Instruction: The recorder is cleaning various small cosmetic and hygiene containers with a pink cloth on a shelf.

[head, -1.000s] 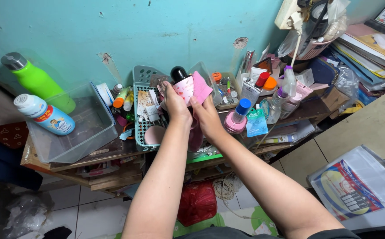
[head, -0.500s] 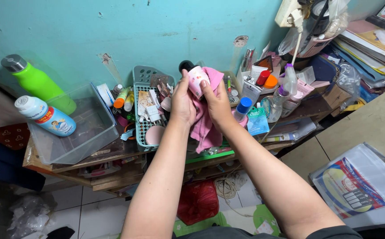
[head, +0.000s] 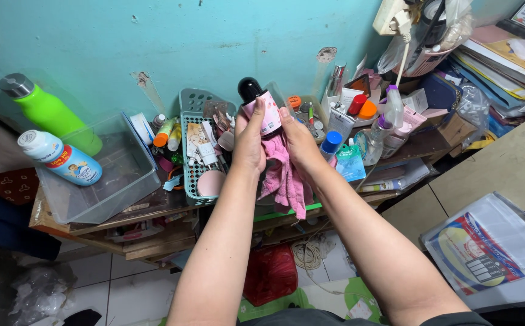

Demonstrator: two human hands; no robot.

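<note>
My left hand point(head: 249, 140) grips a small pink bottle point(head: 265, 111) with a black round cap, held upright above a cluttered wooden shelf point(head: 154, 208). My right hand point(head: 299, 142) presses against the bottle's right side and holds a pink cloth point(head: 285, 175), which hangs down below both hands. A teal mesh basket point(head: 191, 175) full of small items sits just left of my left hand.
A clear plastic bin point(head: 102, 175) holds a white-and-blue powder bottle point(head: 60, 158), with a green flask point(head: 51, 111) behind. Tubes, jars and a blue-capped bottle point(head: 330, 145) crowd the shelf's right. Stacked books point(head: 504, 66) and a plastic folder point(head: 486, 253) lie further right.
The bottle went from upright to tilted right and is upright again. The pink cloth slipped from around the bottle and now hangs lower under my hands.
</note>
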